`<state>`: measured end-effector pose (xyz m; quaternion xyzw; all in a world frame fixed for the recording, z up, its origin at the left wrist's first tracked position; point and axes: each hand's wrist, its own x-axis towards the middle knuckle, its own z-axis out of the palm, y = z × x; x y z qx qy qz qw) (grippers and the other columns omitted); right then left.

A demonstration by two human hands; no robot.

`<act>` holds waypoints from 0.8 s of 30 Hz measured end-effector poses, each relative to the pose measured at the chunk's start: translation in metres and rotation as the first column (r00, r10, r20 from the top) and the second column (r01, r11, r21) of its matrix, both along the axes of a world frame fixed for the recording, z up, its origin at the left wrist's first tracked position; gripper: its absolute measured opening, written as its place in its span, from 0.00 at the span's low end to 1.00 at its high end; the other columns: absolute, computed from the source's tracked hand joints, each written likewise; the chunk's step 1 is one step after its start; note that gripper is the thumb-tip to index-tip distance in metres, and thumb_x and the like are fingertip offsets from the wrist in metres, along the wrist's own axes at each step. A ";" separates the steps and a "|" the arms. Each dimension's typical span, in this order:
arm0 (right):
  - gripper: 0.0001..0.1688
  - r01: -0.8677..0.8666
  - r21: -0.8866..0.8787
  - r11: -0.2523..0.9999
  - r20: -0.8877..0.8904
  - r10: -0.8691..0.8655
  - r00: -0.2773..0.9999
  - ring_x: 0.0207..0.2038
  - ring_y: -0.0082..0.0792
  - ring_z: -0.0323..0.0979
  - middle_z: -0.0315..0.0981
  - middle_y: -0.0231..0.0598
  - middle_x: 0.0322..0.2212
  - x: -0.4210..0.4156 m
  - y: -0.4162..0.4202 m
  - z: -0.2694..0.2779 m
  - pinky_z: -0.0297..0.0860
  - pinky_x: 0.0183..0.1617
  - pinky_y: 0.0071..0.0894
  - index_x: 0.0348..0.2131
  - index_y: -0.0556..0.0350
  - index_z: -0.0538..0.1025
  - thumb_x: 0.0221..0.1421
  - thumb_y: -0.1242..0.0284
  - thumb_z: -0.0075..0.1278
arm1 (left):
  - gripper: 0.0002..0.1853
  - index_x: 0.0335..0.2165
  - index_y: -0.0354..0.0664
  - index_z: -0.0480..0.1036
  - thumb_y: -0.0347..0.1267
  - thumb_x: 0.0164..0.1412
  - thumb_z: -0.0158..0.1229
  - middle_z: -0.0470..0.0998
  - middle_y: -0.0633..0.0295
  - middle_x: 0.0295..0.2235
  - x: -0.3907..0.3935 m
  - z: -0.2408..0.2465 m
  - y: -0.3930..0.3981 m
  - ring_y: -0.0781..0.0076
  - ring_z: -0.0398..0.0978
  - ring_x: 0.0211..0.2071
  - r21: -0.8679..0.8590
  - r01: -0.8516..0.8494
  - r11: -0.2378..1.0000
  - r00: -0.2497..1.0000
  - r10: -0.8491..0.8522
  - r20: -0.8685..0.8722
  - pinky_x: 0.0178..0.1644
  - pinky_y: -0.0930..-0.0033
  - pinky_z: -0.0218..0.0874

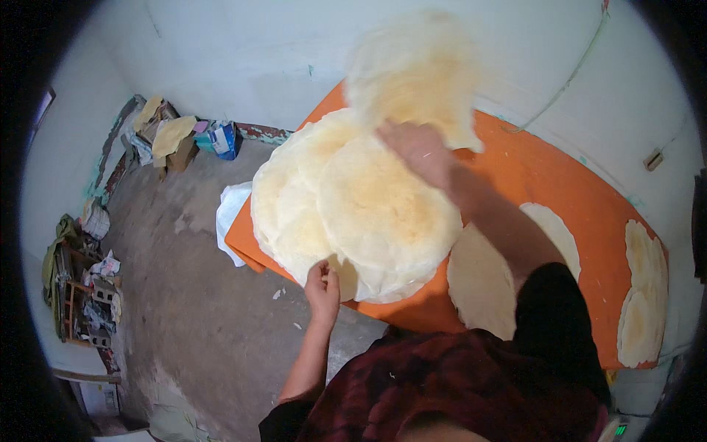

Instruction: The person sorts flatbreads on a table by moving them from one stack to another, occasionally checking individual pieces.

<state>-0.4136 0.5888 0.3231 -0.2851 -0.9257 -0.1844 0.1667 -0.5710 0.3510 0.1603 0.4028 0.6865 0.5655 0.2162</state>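
A broad pile of thin round flatbreads (pixel 381 204) lies on an orange cloth (pixel 552 166) over a raised surface. My right hand (pixel 417 152) is above the pile's far side, blurred by motion, at the lower edge of another flatbread (pixel 414 72) that is raised and blurred too; whether the fingers grip it cannot be told. At the near left edge of the pile is my left hand (pixel 325 287), fingers curled together; whether they pinch a sheet's edge is unclear. Under my right forearm a flatbread (pixel 480 282) lies on the cloth, with a paler one (pixel 552 232) beside it.
More flatbreads (pixel 643 298) lie at the cloth's right end. A white cloth (pixel 235 215) hangs at the left corner. Boxes (pixel 223 141) and flat sheets (pixel 174 135) stand by the far wall. Clutter with hollow blocks (pixel 102 290) lines the left wall. A cord (pixel 574 83) hangs at right.
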 end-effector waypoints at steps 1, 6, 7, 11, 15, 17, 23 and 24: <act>0.19 -0.081 0.074 0.994 0.028 0.079 0.996 0.36 0.39 0.67 0.65 0.39 0.37 -0.018 -0.004 -0.023 0.64 0.35 0.39 0.43 0.50 0.64 0.47 0.73 0.37 | 0.14 0.37 0.29 0.65 0.26 0.51 0.49 0.71 0.57 0.27 0.003 -0.006 -0.008 0.72 0.69 0.26 -0.015 0.015 1.000 0.999 -0.015 0.033 0.31 0.75 0.62; 0.25 -0.048 -0.322 0.946 -0.011 0.047 0.999 0.45 0.34 0.62 0.62 0.34 0.44 -0.064 -0.043 -0.129 0.62 0.40 0.37 0.46 0.48 0.62 0.44 0.77 0.38 | 0.09 0.31 0.33 0.69 0.29 0.51 0.50 0.72 0.55 0.24 0.016 -0.042 -0.051 0.69 0.71 0.24 -0.069 0.032 0.997 0.998 -0.035 -0.047 0.29 0.74 0.62; 0.25 -0.027 -0.340 0.940 -0.026 0.019 0.999 0.46 0.34 0.61 0.62 0.34 0.44 -0.064 -0.048 -0.137 0.62 0.41 0.37 0.47 0.48 0.62 0.44 0.77 0.38 | 0.09 0.31 0.33 0.69 0.29 0.51 0.50 0.72 0.54 0.24 0.018 -0.045 -0.056 0.69 0.71 0.25 -0.079 0.034 0.996 0.998 -0.038 -0.057 0.29 0.73 0.61; 0.24 -0.046 -0.365 0.930 -0.136 -0.005 0.991 0.47 0.33 0.60 0.62 0.34 0.43 -0.056 -0.049 -0.145 0.61 0.42 0.37 0.45 0.48 0.63 0.44 0.77 0.39 | 0.07 0.29 0.34 0.69 0.29 0.53 0.50 0.71 0.59 0.23 0.029 -0.045 -0.063 0.73 0.70 0.25 -0.119 0.115 0.986 0.993 -0.111 0.040 0.29 0.75 0.60; 0.21 -0.095 -0.277 0.956 -0.317 0.002 0.948 0.46 0.37 0.60 0.62 0.39 0.42 -0.005 -0.066 -0.149 0.60 0.43 0.40 0.41 0.52 0.66 0.42 0.75 0.43 | 0.06 0.28 0.34 0.68 0.28 0.55 0.48 0.69 0.67 0.23 0.049 -0.033 -0.058 0.80 0.66 0.26 -0.080 0.274 0.958 0.921 -0.237 0.308 0.31 0.77 0.59; 0.22 -0.080 -0.348 0.934 -0.393 -0.068 0.917 0.45 0.41 0.60 0.62 0.42 0.41 0.045 -0.067 -0.157 0.60 0.44 0.41 0.41 0.54 0.66 0.40 0.74 0.45 | 0.07 0.28 0.34 0.69 0.29 0.55 0.49 0.70 0.66 0.23 0.060 -0.030 -0.059 0.81 0.66 0.25 -0.109 0.305 0.946 0.879 -0.236 0.414 0.30 0.78 0.59; 0.30 0.758 -0.476 0.446 -0.002 -0.862 0.506 0.47 0.47 0.58 0.59 0.43 0.44 0.270 -0.135 -0.206 0.57 0.47 0.48 0.42 0.56 0.65 0.38 0.61 0.51 | 0.06 0.28 0.36 0.69 0.29 0.54 0.50 0.70 0.67 0.23 0.087 -0.033 -0.043 0.81 0.67 0.24 -0.285 0.461 0.840 0.830 -0.295 0.473 0.30 0.80 0.59; 0.29 0.735 -0.497 0.462 0.020 -0.840 0.542 0.47 0.47 0.58 0.59 0.44 0.44 0.282 -0.142 -0.205 0.58 0.46 0.48 0.41 0.56 0.65 0.39 0.62 0.50 | 0.06 0.28 0.36 0.69 0.29 0.54 0.50 0.70 0.67 0.23 0.094 -0.031 -0.039 0.81 0.67 0.25 -0.306 0.478 0.823 0.833 -0.315 0.455 0.31 0.80 0.59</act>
